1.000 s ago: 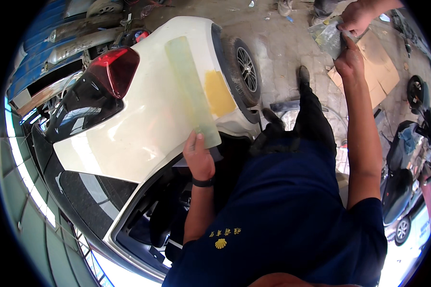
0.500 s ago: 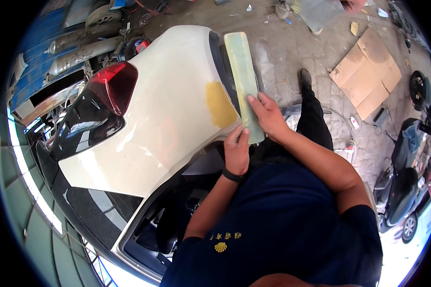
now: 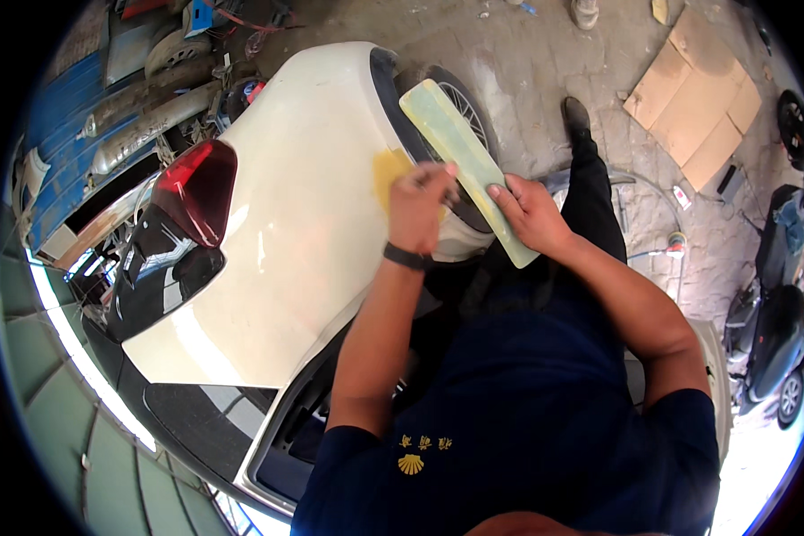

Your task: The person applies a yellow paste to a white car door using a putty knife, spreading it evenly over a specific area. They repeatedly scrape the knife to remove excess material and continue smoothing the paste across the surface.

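My right hand (image 3: 534, 214) grips a long, flat, pale green-yellow sanding block (image 3: 463, 161) near its lower end, thumb on the upper face. The block slants from upper left to lower right, beside the car's rear wheel. My left hand (image 3: 420, 201), with a dark band at the wrist, has its bent fingers at the block's left edge. Motion smears those fingers, so whether they pinch anything is unclear. Behind that hand, a yellow patch (image 3: 387, 174) shows on the cream car body panel (image 3: 304, 179), partly covered by the hand.
The rear wheel (image 3: 464, 107) sits beyond the block, and a red tail light (image 3: 201, 192) is at the left. Flattened cardboard (image 3: 695, 98) lies on the paved floor. A round-headed tool (image 3: 676, 244) with a hose rests right of my leg. Scooters (image 3: 773, 330) stand far right.
My left hand has left the block's lower end and moved up and left to its edge. The block has tilted further leftward, with my right hand still on it.
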The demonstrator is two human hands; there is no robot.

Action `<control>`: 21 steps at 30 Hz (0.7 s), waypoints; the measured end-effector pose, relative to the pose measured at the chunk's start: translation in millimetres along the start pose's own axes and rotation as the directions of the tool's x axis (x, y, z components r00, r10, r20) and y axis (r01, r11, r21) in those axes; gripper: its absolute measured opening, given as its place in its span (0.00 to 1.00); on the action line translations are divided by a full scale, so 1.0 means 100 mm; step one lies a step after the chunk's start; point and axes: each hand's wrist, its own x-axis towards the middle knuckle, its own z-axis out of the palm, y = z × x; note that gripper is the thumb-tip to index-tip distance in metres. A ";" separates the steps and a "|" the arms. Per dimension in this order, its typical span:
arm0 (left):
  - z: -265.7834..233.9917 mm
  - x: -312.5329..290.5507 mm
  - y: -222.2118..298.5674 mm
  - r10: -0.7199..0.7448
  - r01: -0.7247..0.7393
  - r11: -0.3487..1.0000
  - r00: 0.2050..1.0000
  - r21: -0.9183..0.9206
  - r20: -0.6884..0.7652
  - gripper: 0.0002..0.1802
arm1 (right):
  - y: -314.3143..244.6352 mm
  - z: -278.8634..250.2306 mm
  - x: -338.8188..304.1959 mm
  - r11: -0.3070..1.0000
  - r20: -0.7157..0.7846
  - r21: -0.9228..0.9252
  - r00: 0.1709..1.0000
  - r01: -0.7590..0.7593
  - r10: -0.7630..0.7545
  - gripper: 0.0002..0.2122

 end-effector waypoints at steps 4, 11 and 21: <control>-0.30 1.12 0.32 0.085 -0.135 0.980 0.949 -0.148 -0.304 0.16 | 0.46 0.05 -0.09 0.993 0.066 0.100 0.996 -0.067 0.061 0.15; -0.28 1.33 0.80 0.461 -0.729 0.007 0.610 0.685 0.644 0.21 | 1.34 1.05 0.18 0.993 -0.194 -0.088 0.976 0.080 -0.096 0.17; -0.43 1.49 0.33 -0.341 -0.888 -0.292 0.443 0.354 0.829 0.32 | 1.32 1.72 0.36 0.993 -0.335 0.013 0.935 -0.116 0.114 0.15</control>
